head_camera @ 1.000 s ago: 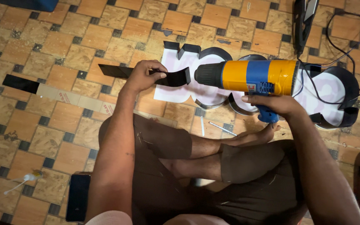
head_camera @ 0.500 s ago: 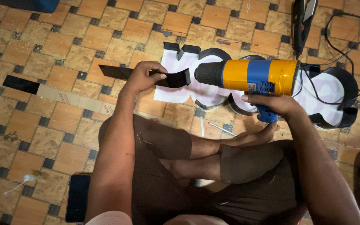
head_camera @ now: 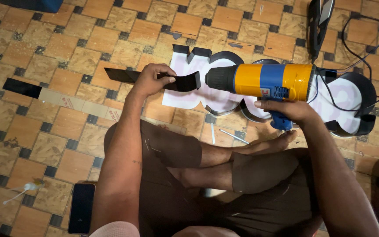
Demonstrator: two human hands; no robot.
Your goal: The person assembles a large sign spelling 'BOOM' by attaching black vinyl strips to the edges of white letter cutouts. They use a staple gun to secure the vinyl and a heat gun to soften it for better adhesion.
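Note:
My left hand (head_camera: 153,80) grips a long flat black strip (head_camera: 185,82) and holds it level above the floor, its bent end toward the right. My right hand (head_camera: 286,110) is closed on the blue handle of a yellow and blue power tool (head_camera: 264,81). The tool's black nozzle points left, almost touching the strip's upturned end. Beneath both lie white letter shapes with black raised edges (head_camera: 224,98) on the tiled floor. I sit cross-legged in brown shorts, bare feet in front of me.
A dark phone (head_camera: 81,207) lies on the floor by my left knee. A cardboard strip with a black end (head_camera: 58,97) stretches to the left. Black cables (head_camera: 356,39) and another dark tool (head_camera: 319,17) lie at top right. Small screws (head_camera: 231,136) lie near my foot.

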